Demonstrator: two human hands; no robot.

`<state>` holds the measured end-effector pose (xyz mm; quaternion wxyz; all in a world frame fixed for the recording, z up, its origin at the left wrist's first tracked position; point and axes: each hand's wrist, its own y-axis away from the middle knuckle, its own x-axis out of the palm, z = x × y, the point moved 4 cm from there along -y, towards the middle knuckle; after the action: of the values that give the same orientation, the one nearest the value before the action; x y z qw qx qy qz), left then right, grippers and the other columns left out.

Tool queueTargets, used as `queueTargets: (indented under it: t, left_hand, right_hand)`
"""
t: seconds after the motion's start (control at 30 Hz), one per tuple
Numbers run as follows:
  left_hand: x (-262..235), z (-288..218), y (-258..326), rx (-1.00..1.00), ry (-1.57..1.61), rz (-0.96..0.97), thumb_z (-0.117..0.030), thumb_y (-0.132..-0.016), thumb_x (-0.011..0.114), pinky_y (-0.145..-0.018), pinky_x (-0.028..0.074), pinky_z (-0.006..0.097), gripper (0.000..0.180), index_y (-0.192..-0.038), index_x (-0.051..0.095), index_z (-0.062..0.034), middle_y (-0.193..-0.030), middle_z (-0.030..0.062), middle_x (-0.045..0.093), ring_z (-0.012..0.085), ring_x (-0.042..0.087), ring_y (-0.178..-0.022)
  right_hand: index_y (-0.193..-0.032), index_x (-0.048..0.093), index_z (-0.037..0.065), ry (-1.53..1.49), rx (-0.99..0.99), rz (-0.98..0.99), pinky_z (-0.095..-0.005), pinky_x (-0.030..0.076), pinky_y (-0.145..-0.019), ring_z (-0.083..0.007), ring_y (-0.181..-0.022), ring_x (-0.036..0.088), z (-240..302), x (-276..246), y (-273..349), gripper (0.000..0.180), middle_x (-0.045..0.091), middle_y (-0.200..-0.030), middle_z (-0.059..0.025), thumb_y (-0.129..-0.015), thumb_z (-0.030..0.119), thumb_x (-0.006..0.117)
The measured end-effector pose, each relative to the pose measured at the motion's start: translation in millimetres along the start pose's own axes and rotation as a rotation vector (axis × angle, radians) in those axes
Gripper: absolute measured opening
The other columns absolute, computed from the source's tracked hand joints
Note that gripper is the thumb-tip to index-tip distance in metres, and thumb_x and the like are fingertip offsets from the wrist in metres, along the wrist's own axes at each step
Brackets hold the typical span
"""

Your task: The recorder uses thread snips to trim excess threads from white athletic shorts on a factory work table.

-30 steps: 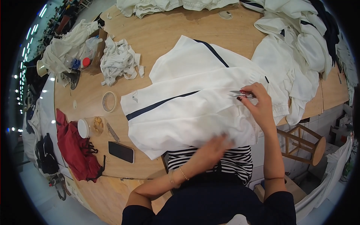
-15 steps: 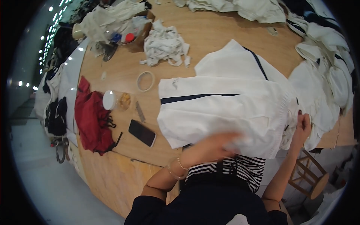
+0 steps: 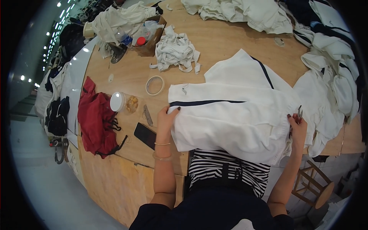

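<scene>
White shorts with a dark side stripe lie flat before me, their gathered waistband at the right. At the left, my left hand pinches the leg hem by the stripe's end. My right hand has its fingers closed at the waistband edge. Small metal thread snips stick up from that hand, mostly hidden by the fingers. Under the shorts, on the far side, another white piece with a dark stripe shows.
Left of the shorts are a phone, a metal blade-like strip, a clear jar, a tape roll and red cloth. White scraps and a cardboard box stand farther back. White garments heap at right, above a wooden stool.
My left hand, blurred over the near part of the shorts before, has moved left to the hem and pinches it. My right hand has shifted slightly left onto the waistband.
</scene>
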<state>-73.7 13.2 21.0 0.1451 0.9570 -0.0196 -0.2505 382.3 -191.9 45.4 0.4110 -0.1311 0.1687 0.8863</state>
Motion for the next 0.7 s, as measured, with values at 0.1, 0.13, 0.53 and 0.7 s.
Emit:
queueTargets:
  t: [0.1,0.13,0.53,0.7]
  left_hand:
    - [-10.9,-13.0,0.9,-0.128,0.535,0.093,-0.006,-0.083,0.067,-0.068,0.045,0.022,0.029,-0.111,0.06,0.0007,-0.092,0.0028,0.064,0.0096,0.058,-0.079]
    - [-19.8,-23.3,4.3,-0.078,0.556,0.074,-0.006,-0.085,0.065,-0.068,0.045,0.02,0.023,-0.107,0.061,-0.0013,-0.092,0.0015,0.065,0.0074,0.058,-0.078]
    - [38.0,-98.6,25.0,0.11,0.955,0.481,-0.023,-0.098,0.05,-0.085,0.046,0.024,0.03,-0.115,0.058,0.0017,-0.106,0.0052,0.064,0.0106,0.059,-0.096]
    - [73.3,-163.0,56.6,0.128,0.858,0.917,-0.058,-0.097,0.017,-0.1,0.041,0.032,0.079,-0.141,0.031,0.006,-0.13,0.0184,0.053,0.022,0.054,-0.115]
  right_hand:
    - [-0.096,0.063,0.004,-0.135,0.085,0.073,-0.0191,0.035,-0.055,-0.003,-0.064,0.046,16.3,-14.3,1.6,0.014,0.059,-0.08,0.004,-0.085,0.012,0.066]
    - [-0.1,0.063,0.006,-0.328,0.017,0.088,-0.0185,0.033,-0.052,-0.0011,-0.062,0.045,20.3,-18.4,1.0,0.018,0.06,-0.082,0.0053,-0.085,0.013,0.067]
    - [-0.122,0.059,0.009,0.026,-0.416,0.093,-0.0211,0.045,-0.068,-0.0083,-0.079,0.055,123.8,42.1,23.7,0.041,0.062,-0.112,-0.002,-0.084,-0.003,0.06]
    - [-0.129,0.053,0.007,-0.186,-0.535,0.624,-0.0283,0.051,-0.083,-0.0153,-0.1,0.058,168.9,117.6,64.9,0.054,0.059,-0.119,-0.0092,-0.078,0.004,0.071]
